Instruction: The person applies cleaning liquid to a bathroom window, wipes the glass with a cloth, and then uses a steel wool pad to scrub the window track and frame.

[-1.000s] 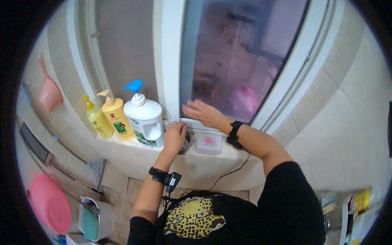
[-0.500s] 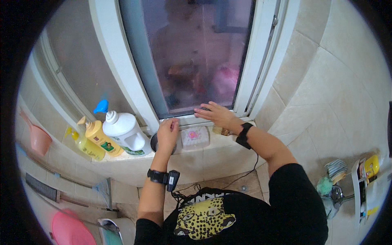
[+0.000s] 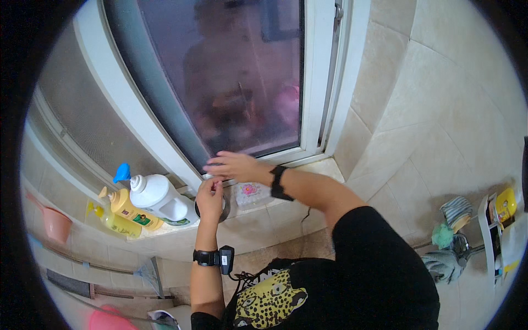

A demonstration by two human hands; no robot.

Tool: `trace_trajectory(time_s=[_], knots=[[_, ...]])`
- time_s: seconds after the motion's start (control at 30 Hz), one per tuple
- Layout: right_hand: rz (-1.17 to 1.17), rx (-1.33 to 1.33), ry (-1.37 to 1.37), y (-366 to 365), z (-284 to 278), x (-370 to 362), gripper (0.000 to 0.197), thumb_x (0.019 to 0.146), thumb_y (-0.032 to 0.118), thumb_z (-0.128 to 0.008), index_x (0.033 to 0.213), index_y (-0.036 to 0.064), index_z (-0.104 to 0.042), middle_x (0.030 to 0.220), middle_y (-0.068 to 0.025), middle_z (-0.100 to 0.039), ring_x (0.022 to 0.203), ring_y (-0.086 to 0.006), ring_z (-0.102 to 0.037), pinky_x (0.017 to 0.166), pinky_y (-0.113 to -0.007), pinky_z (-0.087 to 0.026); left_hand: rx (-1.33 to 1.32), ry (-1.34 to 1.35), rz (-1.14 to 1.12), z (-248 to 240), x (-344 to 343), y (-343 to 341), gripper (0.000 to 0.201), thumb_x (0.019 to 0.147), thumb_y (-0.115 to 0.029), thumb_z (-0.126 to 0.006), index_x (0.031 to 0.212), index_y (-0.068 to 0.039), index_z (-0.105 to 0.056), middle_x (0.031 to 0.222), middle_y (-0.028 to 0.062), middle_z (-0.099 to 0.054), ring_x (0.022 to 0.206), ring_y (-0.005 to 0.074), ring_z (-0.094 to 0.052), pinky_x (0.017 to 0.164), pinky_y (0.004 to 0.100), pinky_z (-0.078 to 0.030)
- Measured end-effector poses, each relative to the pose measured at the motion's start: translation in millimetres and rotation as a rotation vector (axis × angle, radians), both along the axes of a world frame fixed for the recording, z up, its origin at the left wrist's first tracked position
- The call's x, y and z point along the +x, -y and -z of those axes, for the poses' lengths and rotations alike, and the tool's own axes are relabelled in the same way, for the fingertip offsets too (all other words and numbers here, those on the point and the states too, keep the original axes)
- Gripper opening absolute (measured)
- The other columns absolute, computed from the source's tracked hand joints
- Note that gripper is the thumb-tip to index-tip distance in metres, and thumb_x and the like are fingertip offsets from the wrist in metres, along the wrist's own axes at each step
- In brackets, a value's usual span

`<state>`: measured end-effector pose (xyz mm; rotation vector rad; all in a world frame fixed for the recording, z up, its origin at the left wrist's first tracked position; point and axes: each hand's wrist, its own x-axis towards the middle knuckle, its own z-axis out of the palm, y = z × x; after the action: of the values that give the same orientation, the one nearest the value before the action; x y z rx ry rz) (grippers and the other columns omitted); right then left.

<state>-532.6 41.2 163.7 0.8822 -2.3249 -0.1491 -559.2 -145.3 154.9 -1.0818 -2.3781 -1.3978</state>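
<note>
My right hand point(image 3: 236, 166) reaches across to the lower left corner of the window pane point(image 3: 242, 104), its fingers stretched out flat. A small dark patch shows at those fingers; I cannot make out what it is. Just below, my left hand point(image 3: 210, 199) is closed, fingers curled together, and whatever it may hold is hidden. Behind the left hand a dark round dish point(image 3: 225, 210) stands on the sill, partly covered. Beside it sits a white box with a pink flower point(image 3: 250, 195), partly behind my right wrist.
Left on the tiled sill point(image 3: 324, 170) stand a white pump bottle with a blue head point(image 3: 157, 195), a yellow pump bottle point(image 3: 132, 209) and a yellow-green one point(image 3: 116, 221). A pink ladle point(image 3: 55, 226) hangs far left. A white shelf point(image 3: 487, 236) is at the right.
My right hand has moved left along the bottom of the pane, toward my left hand. The left hand stays closed by the dish. The whole view has shifted.
</note>
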Motion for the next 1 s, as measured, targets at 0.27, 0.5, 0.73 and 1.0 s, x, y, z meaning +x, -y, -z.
trace_trajectory(time_s=[0.27, 0.5, 0.73, 1.0], knots=[[0.606, 0.224, 0.045, -117.3, -24.5, 153.1, 0.06, 0.081, 0.006, -0.048, 0.138, 0.0205, -0.037, 0.145, 0.0, -0.033, 0.124, -0.0199, -0.04, 0.1, -0.041, -0.034, 0.011, 0.038, 0.016, 9.8, 3.3, -12.9, 0.012, 0.083, -0.013, -0.061, 0.089, -0.005, -0.066, 0.075, 0.0095, -0.058, 0.068, 0.0219, -0.057, 0.063, 0.0317, -0.046], [0.816, 0.007, -0.419, -107.4, -95.7, 118.9, 0.053, 0.083, 0.014, -0.049, 0.135, 0.0165, -0.039, 0.13, -0.0103, -0.045, 0.107, -0.0357, -0.047, 0.085, -0.048, -0.042, 0.037, -0.012, 0.186, -14.0, 18.2, -67.7, 0.012, 0.082, -0.012, -0.061, 0.091, -0.005, -0.066, 0.077, 0.01, -0.059, 0.069, 0.0207, -0.056, 0.063, 0.0302, -0.046], [0.586, 0.24, -0.039, -127.7, -25.4, 124.5, 0.062, 0.08, 0.016, -0.057, 0.138, 0.0223, -0.038, 0.141, 0.0005, -0.036, 0.12, -0.0262, -0.043, 0.102, -0.042, -0.033, 0.012, 0.07, 0.247, 7.8, 18.0, -78.9, 0.012, 0.082, -0.012, -0.061, 0.091, -0.006, -0.067, 0.074, 0.0092, -0.058, 0.064, 0.0194, -0.055, 0.061, 0.0298, -0.045], [0.452, -0.086, 0.029, -112.8, -45.7, 105.7, 0.045, 0.09, 0.017, -0.047, 0.135, 0.021, -0.04, 0.135, -0.009, -0.045, 0.116, -0.0335, -0.048, 0.099, -0.049, -0.038, 0.038, 0.059, 0.199, 1.1, 32.3, -85.3, 0.014, 0.084, -0.015, -0.061, 0.091, -0.006, -0.067, 0.075, 0.0098, -0.058, 0.065, 0.0189, -0.055, 0.06, 0.0301, -0.045]])
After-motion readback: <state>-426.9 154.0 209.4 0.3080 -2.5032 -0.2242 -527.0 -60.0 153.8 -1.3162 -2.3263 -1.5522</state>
